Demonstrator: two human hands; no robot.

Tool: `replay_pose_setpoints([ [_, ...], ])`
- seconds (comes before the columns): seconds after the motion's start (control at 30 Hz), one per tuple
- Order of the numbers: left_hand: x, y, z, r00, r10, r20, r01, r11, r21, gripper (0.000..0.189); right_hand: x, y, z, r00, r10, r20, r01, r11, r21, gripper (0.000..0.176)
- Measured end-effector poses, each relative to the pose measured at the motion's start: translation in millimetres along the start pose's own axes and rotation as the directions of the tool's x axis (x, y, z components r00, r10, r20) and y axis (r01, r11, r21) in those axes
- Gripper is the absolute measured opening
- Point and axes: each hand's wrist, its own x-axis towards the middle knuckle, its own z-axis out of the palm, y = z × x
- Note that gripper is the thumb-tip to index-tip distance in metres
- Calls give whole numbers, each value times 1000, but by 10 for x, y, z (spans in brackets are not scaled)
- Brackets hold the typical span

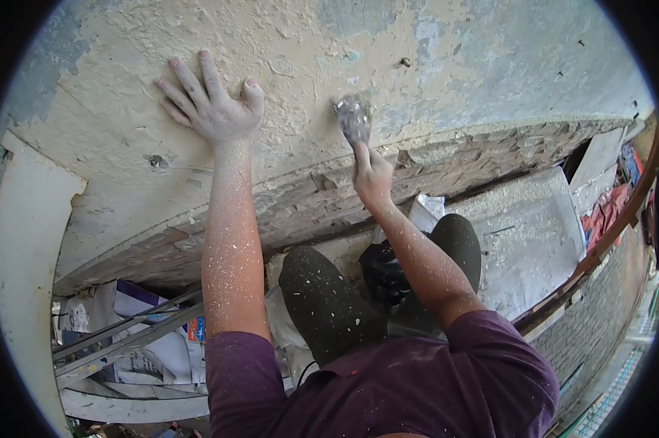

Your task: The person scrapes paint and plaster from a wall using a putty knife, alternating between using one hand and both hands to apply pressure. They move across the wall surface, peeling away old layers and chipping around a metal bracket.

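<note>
My left hand [225,113] lies flat against the wall [293,80], fingers spread and coated in pale dust. My right hand [373,175] is closed around the handle of a scraper [353,120]. The scraper's wide blade points up and meets the wall, with white flakes on it. Cream paint on this wall is rough and bubbled, with grey-blue patches where the surface is bare. Paint chips speckle both forearms. The handle is mostly hidden inside my right fist.
A rough brick ledge [300,204] runs along the wall's base. Metal bolts [405,63] stick out of the wall. Below lie dusty sheets [530,233] and a black bag [384,274] between my knees. Metal rails [125,336] are at lower left, a curved rusty bar [607,244] at right.
</note>
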Motion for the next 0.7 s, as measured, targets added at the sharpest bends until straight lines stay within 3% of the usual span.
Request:
replay_pose_setpoints([
  [0.03,-11,14,19,1000,4,-19,-4,1000,-6,71,131,-353,29,993,-99,-57,96,994,-52,48],
  [0.1,-40,34,27,1000,-1,-3,1,1000,-1,71,429,-808,65,998,-40,43,37,997,64,48],
  [0.2,-6,29,-2,1000,3,-8,-3,1000,14,72,293,-688,-98,996,15,89,-6,996,-93,47],
  [0.27,18,17,-14,1000,0,-19,0,1000,6,72,-88,79,-173,983,166,84,-164,986,-23,47],
  [0.3,14,24,-24,1000,-7,-3,7,1000,10,71,-158,82,-214,961,264,77,-265,964,-3,48],
  [0.4,1,30,-7,1000,-6,3,6,1000,3,71,36,-41,-147,968,244,66,-247,968,39,48],
  [0.5,0,26,8,1000,6,-1,-6,1000,-3,71,520,-943,-95,999,-22,42,15,985,172,50],
  [0.6,-1,22,-7,1000,7,5,-7,1000,19,71,696,-917,-102,999,-15,32,9,984,179,47],
  [0.63,0,19,-7,1000,4,9,-4,1000,22,71,572,-620,-150,999,13,45,-20,988,152,44],
  [0.7,0,17,3,1000,9,0,-9,1000,9,71,89,195,-228,988,-151,-41,149,987,-55,41],
])
